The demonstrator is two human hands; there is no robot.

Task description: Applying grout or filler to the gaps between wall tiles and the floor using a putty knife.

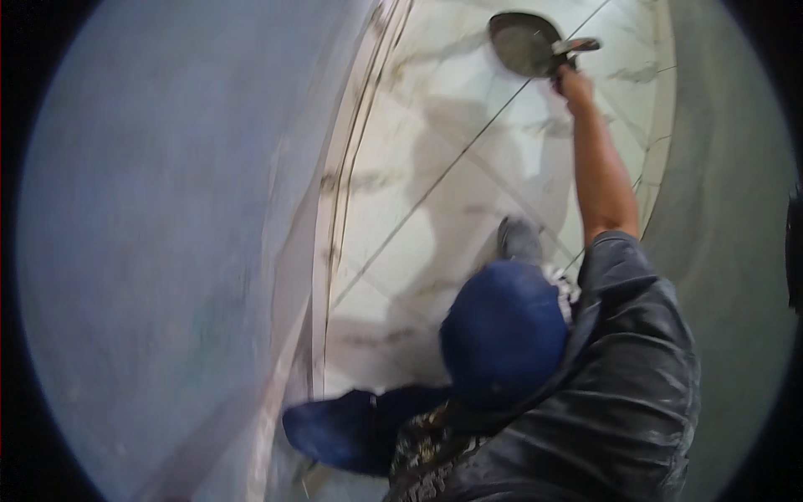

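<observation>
My right arm, in a dark grey short sleeve, stretches out toward the top of the view. My right hand (pixel 574 89) is closed around the handle of a dark, shallow pan (pixel 525 52). Its inside looks greyish, but blur hides what that is. A small tool (pixel 579 45) with a pale part and a darker handle lies across the pan's handle side, just beyond my fingers; its kind is unclear. The pan is above or on the light tiles; which one I cannot tell. My left hand is out of sight.
A grey-blue wall (pixel 167 217) runs along the left, with a pale skirting strip (pixel 343 201) at its foot. Marbled white floor tiles (pixel 435 159) have dark joints. Another grey wall (pixel 728 209) stands at right. My blue-trousered knee (pixel 502 335) and grey shoe (pixel 519 238) are below.
</observation>
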